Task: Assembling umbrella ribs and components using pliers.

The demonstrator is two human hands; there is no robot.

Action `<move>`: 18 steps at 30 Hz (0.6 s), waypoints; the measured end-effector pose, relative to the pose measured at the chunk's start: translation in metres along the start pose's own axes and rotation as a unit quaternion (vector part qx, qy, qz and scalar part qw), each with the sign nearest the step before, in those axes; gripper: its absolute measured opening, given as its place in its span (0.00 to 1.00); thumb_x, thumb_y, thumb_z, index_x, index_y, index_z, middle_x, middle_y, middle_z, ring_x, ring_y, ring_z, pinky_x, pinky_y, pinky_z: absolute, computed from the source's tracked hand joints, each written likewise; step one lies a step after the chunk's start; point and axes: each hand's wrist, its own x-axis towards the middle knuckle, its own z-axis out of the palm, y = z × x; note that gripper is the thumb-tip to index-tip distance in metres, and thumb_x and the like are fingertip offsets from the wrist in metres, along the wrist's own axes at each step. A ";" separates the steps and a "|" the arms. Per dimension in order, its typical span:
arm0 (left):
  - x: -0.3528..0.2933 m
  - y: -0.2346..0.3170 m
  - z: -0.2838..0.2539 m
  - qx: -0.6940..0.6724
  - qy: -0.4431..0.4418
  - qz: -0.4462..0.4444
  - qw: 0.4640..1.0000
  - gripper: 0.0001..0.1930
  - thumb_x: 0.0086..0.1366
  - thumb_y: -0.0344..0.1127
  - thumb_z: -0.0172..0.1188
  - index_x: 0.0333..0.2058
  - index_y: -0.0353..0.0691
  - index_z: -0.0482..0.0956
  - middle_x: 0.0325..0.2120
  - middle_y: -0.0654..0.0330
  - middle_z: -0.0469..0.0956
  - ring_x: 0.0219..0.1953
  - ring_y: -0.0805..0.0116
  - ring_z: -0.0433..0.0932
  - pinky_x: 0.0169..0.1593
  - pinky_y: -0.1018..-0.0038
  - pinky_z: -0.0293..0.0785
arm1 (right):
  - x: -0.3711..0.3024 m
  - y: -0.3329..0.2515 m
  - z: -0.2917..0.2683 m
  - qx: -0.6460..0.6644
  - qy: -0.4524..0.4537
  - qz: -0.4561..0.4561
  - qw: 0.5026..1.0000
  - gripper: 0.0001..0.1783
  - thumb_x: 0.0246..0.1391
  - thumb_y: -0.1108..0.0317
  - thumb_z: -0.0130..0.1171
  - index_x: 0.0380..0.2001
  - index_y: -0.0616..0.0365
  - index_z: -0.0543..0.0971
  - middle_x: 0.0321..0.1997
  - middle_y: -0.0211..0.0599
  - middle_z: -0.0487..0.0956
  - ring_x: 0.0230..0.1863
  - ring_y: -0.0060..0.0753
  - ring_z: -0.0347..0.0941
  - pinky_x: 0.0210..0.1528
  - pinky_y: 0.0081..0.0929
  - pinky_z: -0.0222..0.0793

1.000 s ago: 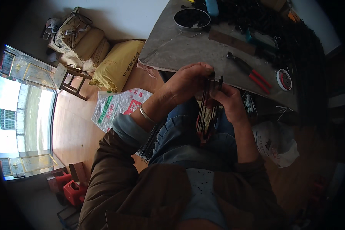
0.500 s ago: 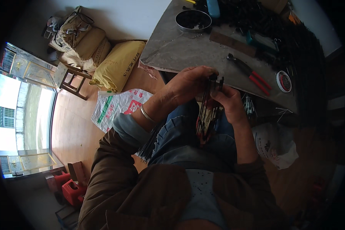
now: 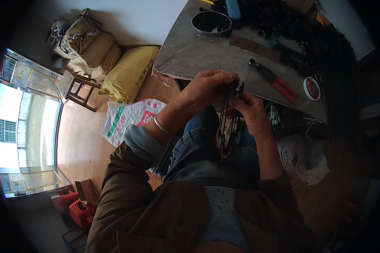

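Observation:
Above my lap hangs a bundle of thin black rods (image 3: 224, 135), gathered near a small dark piece at the top. My left hand (image 3: 207, 89), with a bangle on its wrist, is closed around that upper end. From the other side my right hand (image 3: 252, 110) pinches one of the rods just below, thumb against fingers. The fingertips partly cover the joint between the rods. More thin dark rods (image 3: 164, 162) lie beside my left thigh.
On the grey table (image 3: 190, 55) ahead are a metal bowl (image 3: 211, 23) of small black parts, red-handled pliers (image 3: 278, 84), a flat metal bar (image 3: 255, 47), a round tin (image 3: 312, 89) and a black heap (image 3: 266, 19). A yellow sack (image 3: 128, 74) and wooden stool (image 3: 78, 90) stand left.
Both hands stay at the bundle's top with nearly the same grip. My right fingers have shifted slightly left, and one rod end stands a little higher beside them.

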 end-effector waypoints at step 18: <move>-0.005 0.003 0.016 0.181 -0.024 0.116 0.976 0.13 0.65 0.31 0.59 0.48 0.39 0.74 0.36 0.66 0.77 0.38 0.78 0.76 0.44 0.79 0.74 | -0.003 -0.004 -0.008 -0.027 0.034 -0.066 0.997 0.12 0.60 0.62 0.58 0.34 0.61 0.79 0.27 0.27 0.78 0.29 0.15 0.73 0.33 0.16 0.70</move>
